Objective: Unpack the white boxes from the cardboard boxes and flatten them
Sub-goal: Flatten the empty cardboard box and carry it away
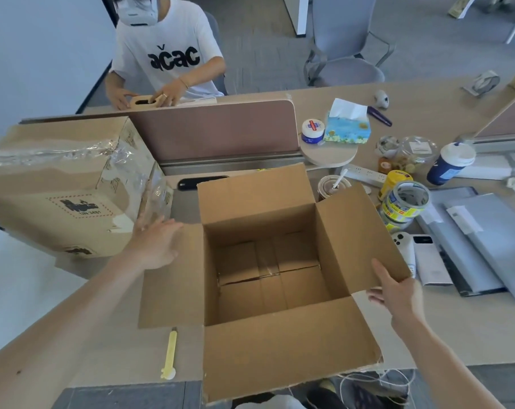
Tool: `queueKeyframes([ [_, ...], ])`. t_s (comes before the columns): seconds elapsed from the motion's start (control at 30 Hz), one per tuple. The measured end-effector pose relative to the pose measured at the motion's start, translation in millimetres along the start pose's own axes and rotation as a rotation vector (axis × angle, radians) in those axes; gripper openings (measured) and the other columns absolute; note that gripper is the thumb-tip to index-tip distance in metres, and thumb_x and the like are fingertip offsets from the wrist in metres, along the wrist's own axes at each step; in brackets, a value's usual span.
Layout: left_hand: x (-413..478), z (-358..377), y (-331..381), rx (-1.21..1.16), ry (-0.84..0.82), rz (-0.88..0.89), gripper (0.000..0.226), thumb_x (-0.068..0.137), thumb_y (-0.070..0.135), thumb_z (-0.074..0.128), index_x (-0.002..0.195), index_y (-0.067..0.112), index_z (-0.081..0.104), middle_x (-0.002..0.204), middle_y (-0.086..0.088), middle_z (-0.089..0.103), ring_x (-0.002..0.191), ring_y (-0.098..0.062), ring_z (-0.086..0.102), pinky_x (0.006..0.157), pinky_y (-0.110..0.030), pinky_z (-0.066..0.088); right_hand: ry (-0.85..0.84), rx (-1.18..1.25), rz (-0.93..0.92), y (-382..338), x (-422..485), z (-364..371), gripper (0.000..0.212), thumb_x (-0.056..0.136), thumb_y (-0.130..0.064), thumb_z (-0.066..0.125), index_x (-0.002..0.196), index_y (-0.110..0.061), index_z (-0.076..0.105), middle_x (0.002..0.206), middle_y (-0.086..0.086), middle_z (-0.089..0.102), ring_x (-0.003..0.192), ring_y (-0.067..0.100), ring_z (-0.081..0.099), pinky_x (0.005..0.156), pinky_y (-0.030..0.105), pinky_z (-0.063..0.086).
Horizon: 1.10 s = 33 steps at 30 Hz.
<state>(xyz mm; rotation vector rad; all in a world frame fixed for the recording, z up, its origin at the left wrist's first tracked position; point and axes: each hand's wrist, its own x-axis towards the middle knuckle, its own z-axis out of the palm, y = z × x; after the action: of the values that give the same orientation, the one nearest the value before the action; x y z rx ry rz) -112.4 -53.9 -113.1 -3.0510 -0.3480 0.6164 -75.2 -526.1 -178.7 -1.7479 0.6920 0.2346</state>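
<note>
An open cardboard box (pixel 279 346) stands in front of me on the desk, all its flaps spread outward. Its inside shows only the taped bottom flaps; no white box is in view. My left hand (pixel 157 245) reaches over the left flap, fingers straight, toward the gap beside a second cardboard box (pixel 58 184) that is sealed with clear tape at the left. My right hand (pixel 397 293) touches the outer edge of the right flap with its fingers extended.
A yellow cutter (pixel 170 354) lies on the desk at the front left. Tape rolls (pixel 406 205), a laptop (pixel 492 240), a phone (pixel 431 261), cups and jars crowd the right. A divider (pixel 215 131) stands behind the boxes; a person (pixel 167 54) sits beyond it.
</note>
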Motion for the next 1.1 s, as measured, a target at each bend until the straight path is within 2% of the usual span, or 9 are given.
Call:
queueKeyframes([
  [0.1, 9, 17, -5, -0.175, -0.091, -0.049, 0.076, 0.091, 0.025, 0.066, 0.155, 0.029, 0.027, 0.161, 0.003, 0.03, 0.149, -0.022, 0.026, 0.122, -0.052, 0.011, -0.082, -0.11, 0.186, 13, -5, 9, 0.057, 0.084, -0.063, 0.063, 0.093, -0.007, 0.062, 0.091, 0.015, 0.071, 0.076, 0.033, 0.072, 0.065, 0.039, 0.06],
  [0.23, 26, 28, 1, -0.47, -0.158, -0.114, 0.071, 0.091, 0.011, 0.056, 0.154, 0.028, 0.029, 0.156, -0.003, 0.037, 0.133, -0.029, 0.046, 0.105, -0.042, 0.041, -0.188, -0.203, 0.275, 21, -12, 17, 0.065, 0.087, -0.076, 0.042, 0.107, -0.017, 0.059, 0.097, 0.015, 0.07, 0.085, 0.034, 0.069, 0.063, 0.034, 0.052],
  [0.33, 43, 34, 9, -0.654, -0.136, -0.19, 0.058, 0.099, 0.033, 0.052, 0.153, 0.022, 0.035, 0.158, -0.006, 0.036, 0.143, -0.031, 0.035, 0.115, -0.045, 0.031, -0.215, -0.251, 0.302, 21, -12, 19, 0.07, 0.086, -0.078, 0.037, 0.113, -0.018, 0.057, 0.097, 0.017, 0.069, 0.088, 0.034, 0.068, 0.073, 0.04, 0.055],
  [0.43, 56, 38, 20, -0.715, -0.071, -0.179, 0.068, 0.096, 0.064, 0.045, 0.149, 0.022, 0.042, 0.15, -0.003, 0.047, 0.138, -0.029, 0.042, 0.111, -0.045, 0.034, -0.311, -0.138, 0.34, 17, -16, 18, 0.061, 0.086, -0.073, 0.048, 0.118, -0.021, 0.055, 0.109, 0.022, 0.068, 0.1, 0.037, 0.066, 0.091, 0.046, 0.053],
  [0.6, 64, 37, 32, -0.674, 0.136, -0.09, 0.053, 0.097, 0.059, 0.046, 0.115, 0.013, 0.066, 0.109, -0.006, 0.068, 0.101, -0.027, 0.062, 0.089, -0.041, 0.05, -0.275, -0.132, 0.197, 11, -30, 28, 0.061, 0.094, -0.057, 0.054, 0.142, -0.021, 0.045, 0.115, 0.001, 0.06, 0.1, 0.021, 0.059, 0.087, 0.037, 0.046],
  [0.73, 55, 26, 29, -0.687, 0.265, -0.07, 0.045, 0.099, 0.05, 0.051, 0.085, 0.009, 0.063, 0.078, -0.007, 0.062, 0.077, -0.025, 0.06, 0.067, -0.037, 0.043, -0.205, -0.17, 0.098, 12, -32, 28, 0.056, 0.096, -0.048, 0.054, 0.141, -0.014, 0.049, 0.111, 0.0, 0.061, 0.102, 0.021, 0.059, 0.092, 0.036, 0.045],
  [0.83, 53, 10, 10, -0.717, 0.352, -0.118, 0.038, 0.098, 0.044, 0.055, 0.083, 0.01, 0.063, 0.076, -0.006, 0.06, 0.077, -0.028, 0.057, 0.065, -0.037, 0.038, -0.215, -0.143, 0.087, 14, -32, 15, 0.06, 0.09, -0.055, 0.06, 0.132, -0.012, 0.058, 0.11, 0.004, 0.069, 0.102, 0.025, 0.065, 0.1, 0.046, 0.049],
  [0.93, 51, -5, -4, -0.729, 0.415, -0.147, 0.033, 0.098, 0.04, 0.058, 0.082, 0.012, 0.065, 0.077, -0.003, 0.061, 0.078, -0.026, 0.055, 0.065, -0.034, 0.034, -0.266, -0.125, 0.089, 19, -34, 6, 0.079, 0.067, -0.075, 0.066, 0.11, -0.008, 0.069, 0.1, 0.011, 0.074, 0.098, 0.029, 0.069, 0.097, 0.051, 0.051],
  [1.1, 36, -22, -11, -0.709, 0.486, -0.157, 0.037, 0.097, 0.036, 0.06, 0.073, 0.009, 0.064, 0.067, -0.004, 0.058, 0.071, -0.027, 0.055, 0.062, -0.035, 0.036, -0.26, -0.12, 0.044, 10, -34, 0, 0.058, 0.087, -0.056, 0.062, 0.109, -0.002, 0.068, 0.099, 0.009, 0.075, 0.096, 0.029, 0.069, 0.091, 0.047, 0.054],
])
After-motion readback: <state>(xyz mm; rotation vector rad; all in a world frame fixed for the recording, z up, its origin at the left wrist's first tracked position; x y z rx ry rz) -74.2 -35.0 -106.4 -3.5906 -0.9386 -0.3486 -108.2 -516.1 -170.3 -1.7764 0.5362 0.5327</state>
